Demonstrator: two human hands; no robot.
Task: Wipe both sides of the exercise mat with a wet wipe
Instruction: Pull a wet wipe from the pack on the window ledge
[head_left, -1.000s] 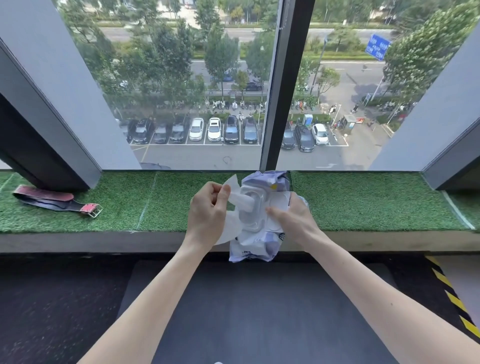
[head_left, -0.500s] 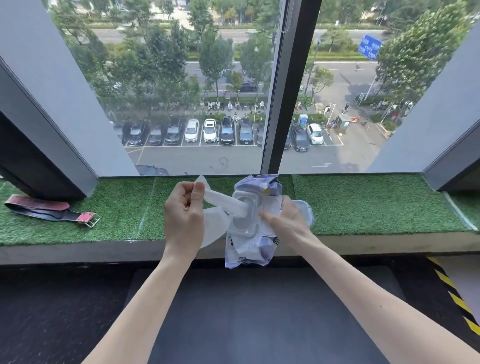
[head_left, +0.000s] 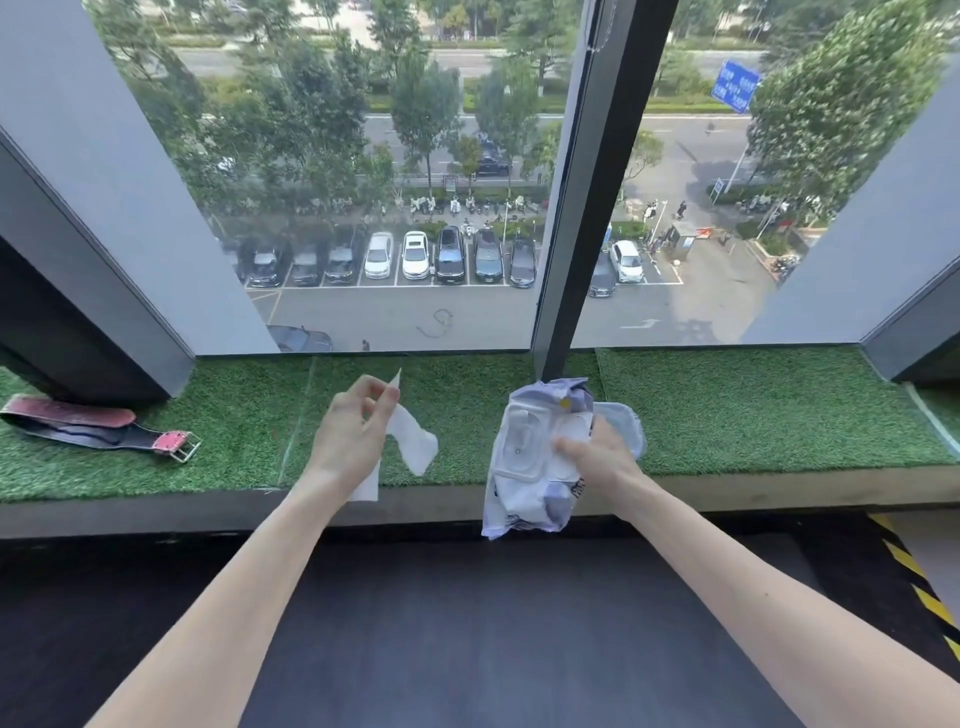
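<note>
Left of the pack (head_left: 525, 457), which the right hand (head_left: 597, 460) gripped over the ledge (head_left: 753, 415) to steady it, the left hand (head_left: 353, 441) pinched a wipe (head_left: 415, 448) hanging free, seemingly ready for the mat (head_left: 467, 623) lying below the pack

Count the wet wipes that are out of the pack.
1: the wet wipe hangs from the left hand, apart from the pack held by the right hand. Others may be hidden inside the pack.
</note>
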